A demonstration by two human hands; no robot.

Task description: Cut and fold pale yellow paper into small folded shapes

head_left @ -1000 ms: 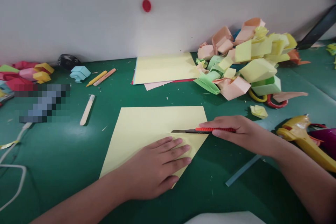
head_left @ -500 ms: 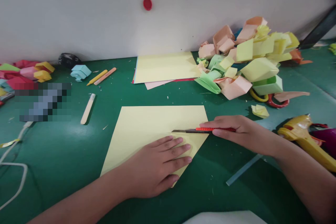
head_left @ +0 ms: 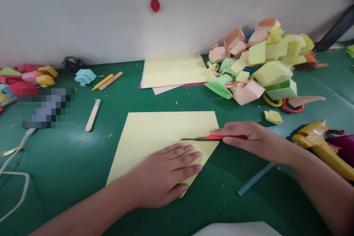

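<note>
Green table (head_left: 63, 166) beneath, we're pressing the yellow sheet (head_left: 149, 129) flat with our open left hand (head_left: 166, 177) and gripping the red cutter (head_left: 214, 137) in our closed right hand (head_left: 257, 142), apparently cutting, probably needing fingertips (head_left: 179, 145) clear of the blade (head_left: 190, 139), with folded-paper pile (head_left: 272, 73) and glue gun (head_left: 313, 132) sitting aside, seemingly not blocking.

Place: craft workspace against a pale wall (head_left: 83, 14)
Work surface: green tabletop (head_left: 63, 188)
Materials: coloured paper stack (head_left: 174, 72), folded paper pieces (head_left: 272, 73)
Tools: yellow glue gun (head_left: 320, 138), red cutter (head_left: 213, 137)
</note>
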